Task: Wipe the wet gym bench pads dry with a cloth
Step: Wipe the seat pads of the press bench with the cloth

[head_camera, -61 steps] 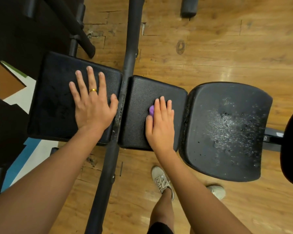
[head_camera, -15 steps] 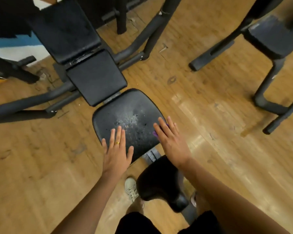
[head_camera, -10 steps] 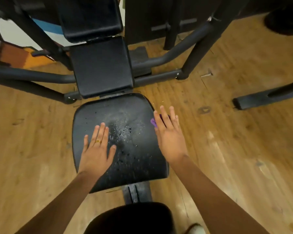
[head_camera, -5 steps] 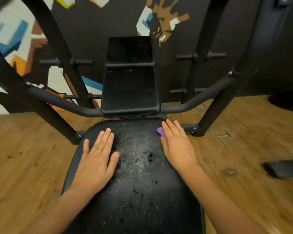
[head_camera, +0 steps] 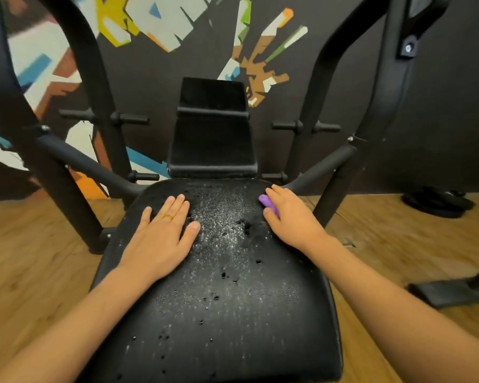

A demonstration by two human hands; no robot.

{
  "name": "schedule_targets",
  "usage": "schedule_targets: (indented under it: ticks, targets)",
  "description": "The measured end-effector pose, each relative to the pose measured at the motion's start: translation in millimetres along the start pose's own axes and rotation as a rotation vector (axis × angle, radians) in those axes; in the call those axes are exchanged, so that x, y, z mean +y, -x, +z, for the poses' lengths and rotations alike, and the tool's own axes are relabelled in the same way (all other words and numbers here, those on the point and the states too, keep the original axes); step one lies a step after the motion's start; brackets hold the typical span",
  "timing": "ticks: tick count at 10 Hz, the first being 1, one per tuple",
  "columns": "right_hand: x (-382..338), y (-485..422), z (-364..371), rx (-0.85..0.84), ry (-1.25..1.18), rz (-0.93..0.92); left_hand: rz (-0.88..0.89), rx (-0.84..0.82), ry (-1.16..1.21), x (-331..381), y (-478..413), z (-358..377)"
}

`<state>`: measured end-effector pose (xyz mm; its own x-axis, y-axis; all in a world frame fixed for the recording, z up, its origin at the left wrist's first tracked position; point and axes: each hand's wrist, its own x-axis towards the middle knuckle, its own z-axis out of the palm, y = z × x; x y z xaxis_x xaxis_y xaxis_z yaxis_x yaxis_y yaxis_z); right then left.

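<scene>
- Since 6.1 s ago both hands have left the 2 back pads and now lie on the seat pad (head_camera: pixel 233 313). Over the last 0.5 s they have kept their places on it.
- The left hand (head_camera: pixel 161 239) lies flat on the far left part of the seat pad, palm down and fingers straight and slightly spread, gripping nothing. A gold ring (head_camera: pixel 168 216) sits on 1 finger.
- The right hand (head_camera: pixel 291 219) lies at the pad's far right corner, fingers fairly straight and close together, pressing the purple cloth (head_camera: pixel 268 204) down onto the pad.
- Only a small fold of the cloth shows, between the forefinger and thumb; the rest is hidden under the palm.
- Water droplets cover the middle of the seat pad between the hands and run toward its near edge.
- Beyond the far edge, the middle back pad (head_camera: pixel 212 145) and the far back pad (head_camera: pixel 212 92) look dark and free of droplets.
- Black frame uprights (head_camera: pixel 89 64) stand on either side, on a wooden floor (head_camera: pixel 25 258).
</scene>
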<state>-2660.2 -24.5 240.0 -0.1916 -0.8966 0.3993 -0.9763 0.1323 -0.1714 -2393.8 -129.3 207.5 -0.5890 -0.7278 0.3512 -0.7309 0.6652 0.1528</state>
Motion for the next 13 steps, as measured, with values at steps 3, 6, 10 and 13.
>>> schedule_targets:
  ticks: [3, 6, 10, 13]
  targets:
    - [-0.9, 1.0, -0.7, 0.016, 0.013, 0.002, 0.014, 0.022, -0.038, 0.1, -1.2, 2.7]
    - [-0.4, 8.0, 16.4, 0.248, -0.047, 0.055, 0.007, -0.004, -0.082, 4.1, 1.2, -0.4]
    - [-1.7, 15.3, 17.3, 0.188, 0.046, 0.197, 0.001, -0.018, -0.075, 3.4, 2.0, 0.8]
    - [-5.0, 19.2, 11.4, 0.065, 0.099, 0.14, 0.015, -0.015, -0.086, 3.2, 1.3, 2.9]
